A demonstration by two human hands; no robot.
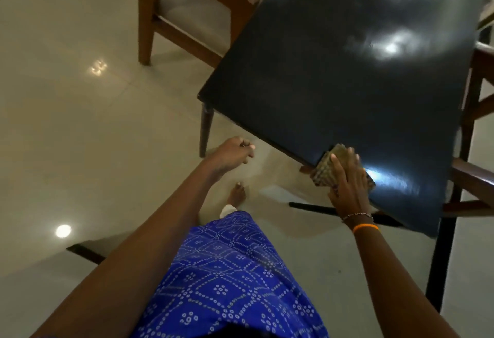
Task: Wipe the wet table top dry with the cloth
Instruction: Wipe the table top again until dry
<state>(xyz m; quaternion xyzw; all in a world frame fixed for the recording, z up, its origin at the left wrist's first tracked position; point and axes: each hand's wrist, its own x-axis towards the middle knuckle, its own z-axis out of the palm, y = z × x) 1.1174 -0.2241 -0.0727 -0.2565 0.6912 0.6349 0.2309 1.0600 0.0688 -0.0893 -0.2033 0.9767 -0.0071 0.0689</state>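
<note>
Cloth: While my palm covers most of it, the cloth (324,168) lies folded on the near edge of the table top (347,76), one corner hanging just past the rim.
Right hand: My right hand (348,182) lies flat on the cloth with fingers straight and spread, pressing it down rather than gripping it.
Table top: Dark and glossy, it runs away from me up and to the right; that is its long axis. Bright smeared glare sits just right of my hand and farther up, which I take for wet patches, though I cannot tell glare from water for sure.
Direction: Nearly all of the top lies ahead and to the right of the cloth, so I judge the next stroke should push away from me along that long axis.
Left hand: My left hand (235,152) hangs off the table to the left, over the floor (66,124), fingers loosely curled, holding nothing. The right is the nearer hand for wiping.
Around: A wooden chair (171,17) stands beyond the far left corner.
</note>
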